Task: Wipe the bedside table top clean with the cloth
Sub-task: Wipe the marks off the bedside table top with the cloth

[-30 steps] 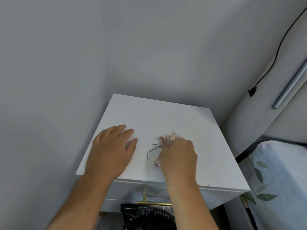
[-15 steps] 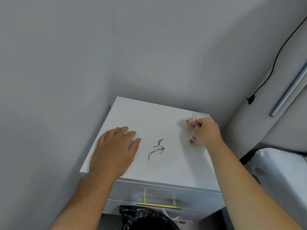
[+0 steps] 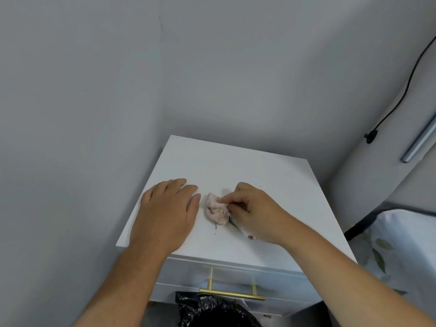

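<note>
Cloth (image 3: 215,208) looks soft, light, crumpled; my right hand (image 3: 254,212) pinches its right edge. Better bunched under the fingertips. Left hand (image 3: 166,213) flat, fingers together, on the table top (image 3: 271,178).

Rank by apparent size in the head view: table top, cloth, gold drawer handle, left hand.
1. Table top, by far the largest.
2. Left hand.
3. Gold drawer handle: longer than the cloth, but thin.
4. Cloth, though the right hand hides part of it.

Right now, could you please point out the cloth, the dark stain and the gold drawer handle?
cloth (image 3: 215,208), head view, on the crumpled pink bunch left of the right hand.
dark stain (image 3: 215,227), head view, on the grey specks just below the cloth.
gold drawer handle (image 3: 232,294), head view, on the middle of the bar.
</note>
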